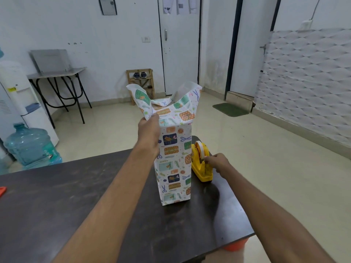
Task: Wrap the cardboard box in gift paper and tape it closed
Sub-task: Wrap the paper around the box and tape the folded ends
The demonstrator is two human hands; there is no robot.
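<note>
A tall box (173,164) stands upright on the dark table (57,196), covered in patterned gift paper. The paper's loose top flaps (165,99) stick up open above the box, and a strip of brown cardboard shows between them. My left hand (149,130) grips the box's upper left edge and pinches the left flap. To the right of the box sits a yellow tape dispenser (201,164) with a white roll. My right hand (217,162) pinches the tape end at the dispenser's near side.
An orange object (2,190) lies at the table's left edge, and another orange thing (235,245) shows under its right corner. Behind the table are a blue water jug (30,145), a water cooler, a folding table and a shoe rack by the door.
</note>
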